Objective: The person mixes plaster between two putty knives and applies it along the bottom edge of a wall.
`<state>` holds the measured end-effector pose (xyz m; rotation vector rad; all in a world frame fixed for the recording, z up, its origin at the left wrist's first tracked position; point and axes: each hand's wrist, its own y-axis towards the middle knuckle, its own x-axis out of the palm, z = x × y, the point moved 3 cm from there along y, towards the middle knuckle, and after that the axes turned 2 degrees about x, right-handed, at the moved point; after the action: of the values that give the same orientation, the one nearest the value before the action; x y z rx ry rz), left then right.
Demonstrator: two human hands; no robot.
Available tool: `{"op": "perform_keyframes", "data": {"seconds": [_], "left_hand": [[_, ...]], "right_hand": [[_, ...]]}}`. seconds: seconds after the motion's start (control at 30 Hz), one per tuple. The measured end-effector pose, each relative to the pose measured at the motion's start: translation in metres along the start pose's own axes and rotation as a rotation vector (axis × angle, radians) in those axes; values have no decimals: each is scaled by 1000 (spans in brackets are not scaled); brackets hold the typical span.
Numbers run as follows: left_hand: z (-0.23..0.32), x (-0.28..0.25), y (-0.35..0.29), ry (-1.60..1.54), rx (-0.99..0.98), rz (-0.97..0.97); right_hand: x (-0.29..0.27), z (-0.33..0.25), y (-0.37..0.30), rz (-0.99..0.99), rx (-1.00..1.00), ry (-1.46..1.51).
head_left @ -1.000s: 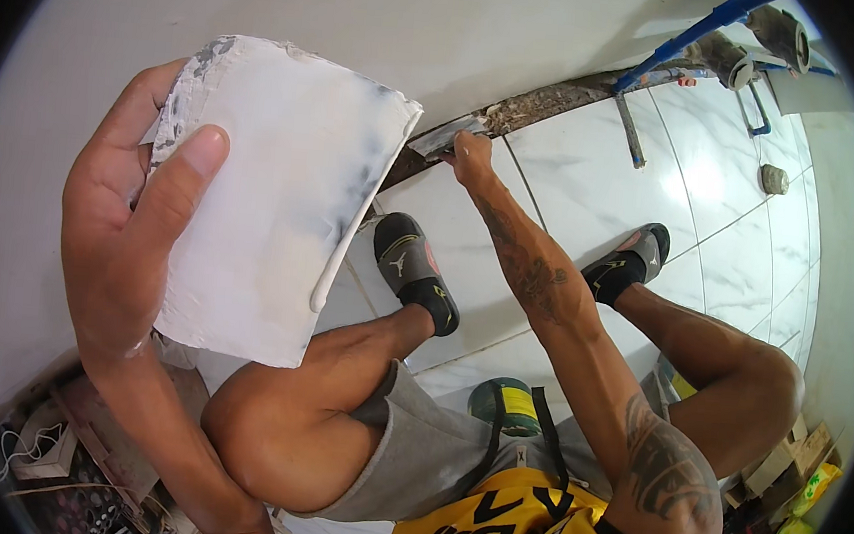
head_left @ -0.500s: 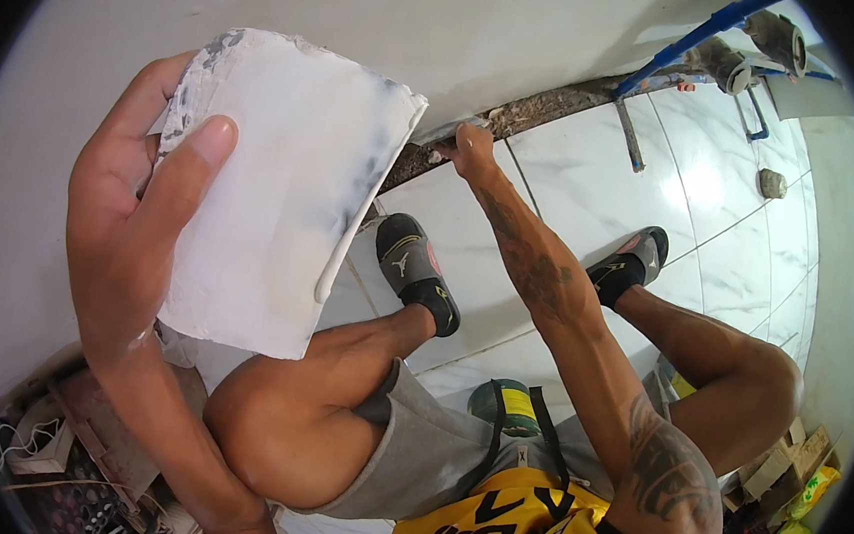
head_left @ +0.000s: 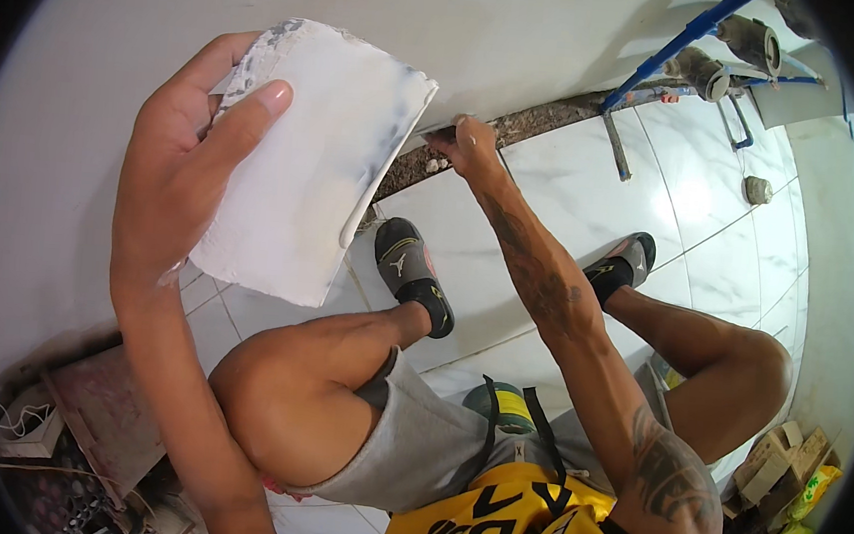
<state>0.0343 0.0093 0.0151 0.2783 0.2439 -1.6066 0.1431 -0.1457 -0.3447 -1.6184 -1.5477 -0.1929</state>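
Observation:
My left hand (head_left: 179,162) grips a flat white board (head_left: 304,172) by its left edge, thumb on the face and fingers behind. White paste coats the board, with grey smears along its right side and a ragged, crusted top edge. Beyond it, my right hand (head_left: 473,150) is closed low against the pale wall (head_left: 526,34), just above a rough, unfinished strip (head_left: 538,125) along the floor. A thin flat-bladed tool, apparently a putty knife, is in that hand, mostly hidden by the fingers and the board.
Blue pipes (head_left: 680,41) and grey pipe stubs (head_left: 750,44) stand out at the upper right. A stone-like lump (head_left: 757,191) lies on the white tiles (head_left: 554,187). Beneath me is a green round container (head_left: 497,401). Wood scraps (head_left: 768,465) and a cluttered crate area (head_left: 78,501) flank me.
The board in my left hand has moved up and to the right, uncovering floor tiles below it. My right hand has shifted slightly along the wall's foot, staying closed.

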Motion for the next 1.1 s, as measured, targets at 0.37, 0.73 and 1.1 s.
{"op": "perform_keyframes", "data": {"seconds": [0.37, 0.73, 1.1], "left_hand": [[4, 11, 6, 2, 82, -55], [3, -7, -3, 11, 48, 53], [0, -4, -2, 13, 35, 104]], "right_hand": [[8, -66, 6, -299, -1040, -897], [54, -86, -111, -83, -153, -78], [-37, 68, -31, 114, 130, -82]]}}
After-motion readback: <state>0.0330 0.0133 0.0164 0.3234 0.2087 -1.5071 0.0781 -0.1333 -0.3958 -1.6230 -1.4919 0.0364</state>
